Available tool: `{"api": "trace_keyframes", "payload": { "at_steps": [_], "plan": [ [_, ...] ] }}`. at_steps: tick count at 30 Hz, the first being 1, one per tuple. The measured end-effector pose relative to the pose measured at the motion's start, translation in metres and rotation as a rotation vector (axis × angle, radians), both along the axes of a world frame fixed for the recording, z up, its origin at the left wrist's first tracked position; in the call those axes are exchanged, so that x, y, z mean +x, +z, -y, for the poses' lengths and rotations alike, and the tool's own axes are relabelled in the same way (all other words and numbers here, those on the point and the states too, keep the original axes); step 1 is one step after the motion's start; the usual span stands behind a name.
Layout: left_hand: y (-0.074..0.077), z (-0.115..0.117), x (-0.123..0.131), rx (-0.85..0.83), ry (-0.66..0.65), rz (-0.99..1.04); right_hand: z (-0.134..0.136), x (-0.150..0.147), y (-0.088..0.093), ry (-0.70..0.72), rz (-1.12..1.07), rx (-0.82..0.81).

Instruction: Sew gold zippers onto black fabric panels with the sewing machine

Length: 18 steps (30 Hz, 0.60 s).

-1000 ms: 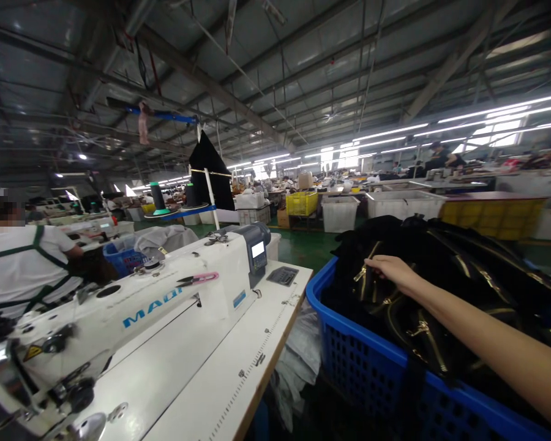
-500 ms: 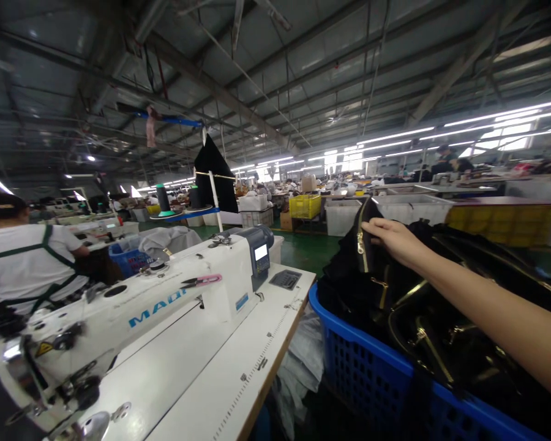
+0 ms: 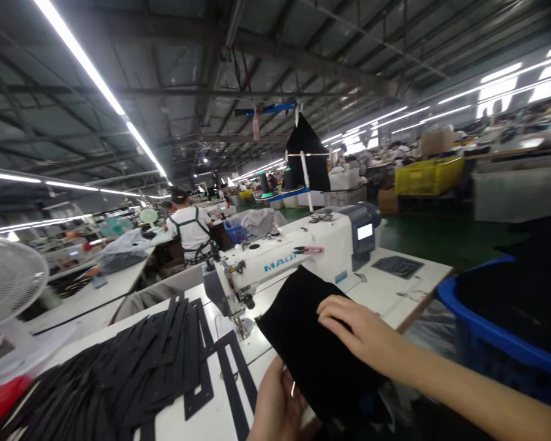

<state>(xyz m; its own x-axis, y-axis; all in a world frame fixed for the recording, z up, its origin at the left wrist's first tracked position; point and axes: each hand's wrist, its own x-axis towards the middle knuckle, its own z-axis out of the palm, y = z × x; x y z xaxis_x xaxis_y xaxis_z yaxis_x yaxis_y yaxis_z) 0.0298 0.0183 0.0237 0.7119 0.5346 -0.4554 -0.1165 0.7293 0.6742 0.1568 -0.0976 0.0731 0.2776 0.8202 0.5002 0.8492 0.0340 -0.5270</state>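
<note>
A black fabric piece (image 3: 303,331) hangs between my two hands in front of the white sewing machine (image 3: 275,260). My right hand (image 3: 353,324) grips it from above near its right edge, thumb hidden behind the cloth. Lower down, my left hand (image 3: 280,398) is closed around its left edge, with a small glint of gold metal by the fingers. Just left of the cloth lies a dark strip with a long slot (image 3: 234,380), on the white table. Pink-handled thread snips (image 3: 309,250) rest on top of the machine arm.
Many dark slotted strips (image 3: 133,367) are piled on the table at left, beside a white fan (image 3: 11,288). At right stands a blue basket (image 3: 468,306) of black fabric. A co-worker (image 3: 188,223) in a white shirt sits beyond the machine.
The view has swung left. My right hand has brought a black piece with a gold zipper from the blue basket to the machine, and my left hand has come into view holding it too.
</note>
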Motion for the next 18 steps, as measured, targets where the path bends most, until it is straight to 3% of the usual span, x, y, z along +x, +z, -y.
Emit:
{"api": "trace_keyframes", "payload": {
  "at_steps": [3,7,13,18],
  "plan": [
    [-0.009,-0.012,-0.012,0.058,-0.026,0.005,-0.009,0.038,-0.030,-0.196,0.059,-0.105],
    [-0.018,-0.020,-0.018,0.142,-0.053,0.041,-0.021,0.072,-0.045,-0.333,0.045,-0.275],
    [-0.024,-0.029,-0.013,0.286,-0.161,-0.050,-0.042,0.062,-0.056,-0.362,-0.040,-0.350],
    [-0.023,-0.036,-0.017,0.389,-0.220,-0.125,-0.050,0.069,-0.051,-0.334,-0.238,-0.238]
  ]
}}
